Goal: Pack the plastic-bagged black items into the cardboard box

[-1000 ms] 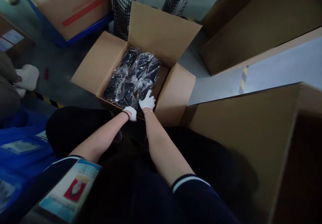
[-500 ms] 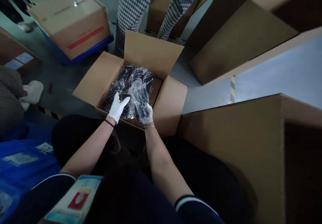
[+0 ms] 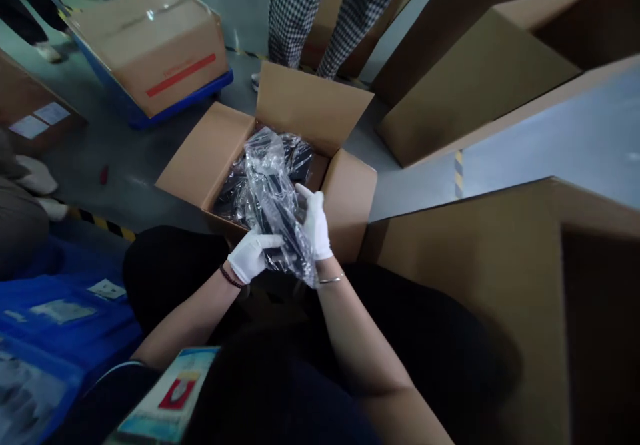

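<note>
Head view: I hold a clear plastic bag of dark items (image 3: 273, 198) lifted above the near edge of the open cardboard box (image 3: 210, 155), which stands on the floor (image 3: 125, 165) in front of my knees. My left hand (image 3: 250, 257), gloved white, is closed on the bag's lower end; my right hand (image 3: 316, 222), also gloved, presses flat against its right side, fingers stretched upward. More bagged dark items (image 3: 235, 195) lie inside the box. Beyond it stands a person in checked trousers (image 3: 295, 12). A taped carton (image 3: 155, 45) rests on a blue cart to the left.
</note>
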`<state>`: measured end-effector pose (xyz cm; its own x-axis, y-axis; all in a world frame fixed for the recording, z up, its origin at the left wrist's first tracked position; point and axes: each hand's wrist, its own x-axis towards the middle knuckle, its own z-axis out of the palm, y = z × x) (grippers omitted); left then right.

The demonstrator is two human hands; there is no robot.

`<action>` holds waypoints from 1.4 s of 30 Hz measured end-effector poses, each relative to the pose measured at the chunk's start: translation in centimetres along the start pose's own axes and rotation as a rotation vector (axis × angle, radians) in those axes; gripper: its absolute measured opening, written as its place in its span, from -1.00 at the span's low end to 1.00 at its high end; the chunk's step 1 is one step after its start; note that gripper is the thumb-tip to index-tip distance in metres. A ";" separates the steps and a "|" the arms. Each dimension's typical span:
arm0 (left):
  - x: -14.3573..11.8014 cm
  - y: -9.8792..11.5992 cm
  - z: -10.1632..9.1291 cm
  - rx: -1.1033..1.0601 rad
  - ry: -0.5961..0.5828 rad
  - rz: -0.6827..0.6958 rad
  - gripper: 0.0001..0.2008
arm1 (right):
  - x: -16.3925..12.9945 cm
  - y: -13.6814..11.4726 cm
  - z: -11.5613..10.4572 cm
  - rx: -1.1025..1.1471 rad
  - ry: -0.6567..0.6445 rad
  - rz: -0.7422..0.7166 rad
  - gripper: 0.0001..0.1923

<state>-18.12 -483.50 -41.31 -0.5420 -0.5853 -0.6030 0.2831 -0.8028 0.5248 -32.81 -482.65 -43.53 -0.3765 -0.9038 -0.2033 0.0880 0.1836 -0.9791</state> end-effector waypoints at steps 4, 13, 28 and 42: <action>-1.1 -2.1 -0.9 0.180 0.057 0.173 -0.44 | -4.4 -2.3 -1.3 0.038 -0.117 0.059 0.00; -1.8 -4.0 -1.2 0.032 -0.091 0.066 -0.27 | -5.5 -2.5 -1.6 -0.346 0.194 0.049 -0.72; -1.0 -5.9 -1.2 0.018 -0.226 0.001 -0.28 | -6.1 -1.5 -2.7 0.062 0.284 0.300 -0.55; -1.4 -5.7 -0.5 -0.123 0.028 0.037 -0.55 | -6.3 -1.3 -2.0 0.082 0.256 0.275 -0.49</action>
<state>-18.59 -478.14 -43.75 -0.5072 -0.6164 -0.6023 0.3982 -0.7874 0.4706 -32.42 -476.43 -41.00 -0.5456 -0.6977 -0.4642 0.2870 0.3648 -0.8857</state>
